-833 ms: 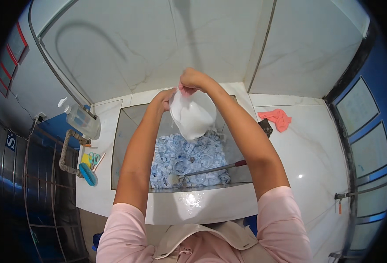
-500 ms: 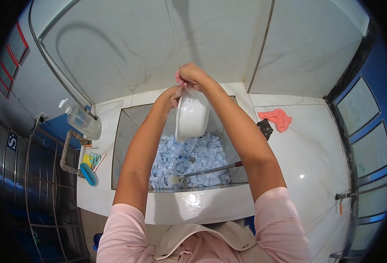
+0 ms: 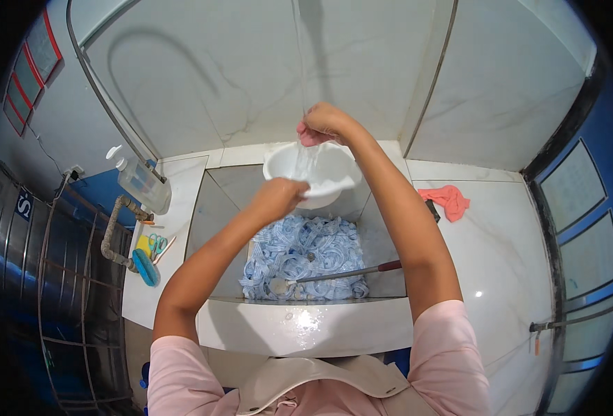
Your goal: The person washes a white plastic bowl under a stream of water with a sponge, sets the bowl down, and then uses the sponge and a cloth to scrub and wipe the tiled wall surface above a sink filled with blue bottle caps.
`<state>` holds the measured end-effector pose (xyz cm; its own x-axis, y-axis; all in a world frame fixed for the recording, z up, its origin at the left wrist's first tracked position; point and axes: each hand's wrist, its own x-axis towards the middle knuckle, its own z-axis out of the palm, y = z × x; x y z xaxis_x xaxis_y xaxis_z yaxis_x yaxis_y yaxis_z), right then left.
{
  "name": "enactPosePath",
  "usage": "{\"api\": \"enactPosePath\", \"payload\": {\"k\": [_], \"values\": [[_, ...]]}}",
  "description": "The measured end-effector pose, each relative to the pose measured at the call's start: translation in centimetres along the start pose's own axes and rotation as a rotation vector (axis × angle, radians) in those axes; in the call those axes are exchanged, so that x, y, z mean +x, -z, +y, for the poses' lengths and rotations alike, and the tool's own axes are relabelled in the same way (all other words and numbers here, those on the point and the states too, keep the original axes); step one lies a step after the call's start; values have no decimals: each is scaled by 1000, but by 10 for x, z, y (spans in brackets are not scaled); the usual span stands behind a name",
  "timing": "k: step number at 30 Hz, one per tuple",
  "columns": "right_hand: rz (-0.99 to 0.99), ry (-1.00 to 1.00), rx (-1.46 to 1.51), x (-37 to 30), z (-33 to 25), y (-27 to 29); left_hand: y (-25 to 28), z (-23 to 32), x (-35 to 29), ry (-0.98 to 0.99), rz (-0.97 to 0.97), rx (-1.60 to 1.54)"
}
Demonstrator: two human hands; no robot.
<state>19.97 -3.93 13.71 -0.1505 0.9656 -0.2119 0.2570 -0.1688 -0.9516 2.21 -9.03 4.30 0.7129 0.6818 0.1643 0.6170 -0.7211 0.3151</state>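
Note:
A white plastic bowl (image 3: 283,163) is held over the sink (image 3: 216,208), its opening facing up and slightly tilted. Its near rim is in the grip of my left hand (image 3: 279,196). Above the far rim my right hand (image 3: 326,121) is closed, with something pinkish at its fingers that I cannot make out. A thin stream of water runs down past this hand into the bowl. Under the bowl, many pale blue and white striped strips (image 3: 299,256) lie piled in the sink. A long-handled brush or scoop with a metal shaft (image 3: 341,274) rests across them.
To the left stand a clear pump bottle (image 3: 143,184), a pipe (image 3: 107,236), a blue scrub brush (image 3: 145,268) and teal-handled scissors (image 3: 157,245). On the right counter lies a coral cloth (image 3: 448,202). The wet sink ledge (image 3: 306,326) runs along the front.
The bowl has turned from standing on its side to opening upward. My left hand has come down to its near rim. Water now falls into the bowl.

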Motion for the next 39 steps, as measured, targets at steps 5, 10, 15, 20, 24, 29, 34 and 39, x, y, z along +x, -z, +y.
{"api": "enactPosePath", "payload": {"k": [5, 10, 15, 20, 24, 29, 34, 39], "values": [[55, 42, -126, 16, 18, 4, -23, -34, -49, -425, 205, 277], [79, 30, -105, 23, 27, 1, -25, -47, -76, -438, 224, 249], [24, -12, -258, 25, 37, -5, -31, -47, -89, -480, 250, 216], [45, -84, 5, 16, 39, -10, -33, -39, -86, -498, 315, 162], [-27, -109, -79, 9, 30, -13, -39, -37, -81, -480, 336, 123], [-42, -56, 46, 10, 24, -13, -58, -25, -53, -277, 342, -12], [26, 22, -51, 12, 19, -7, -43, -32, 26, 512, 83, -1003], [-74, -80, -58, 8, 1, -27, -30, -42, 60, 583, 30, -1178]]}}
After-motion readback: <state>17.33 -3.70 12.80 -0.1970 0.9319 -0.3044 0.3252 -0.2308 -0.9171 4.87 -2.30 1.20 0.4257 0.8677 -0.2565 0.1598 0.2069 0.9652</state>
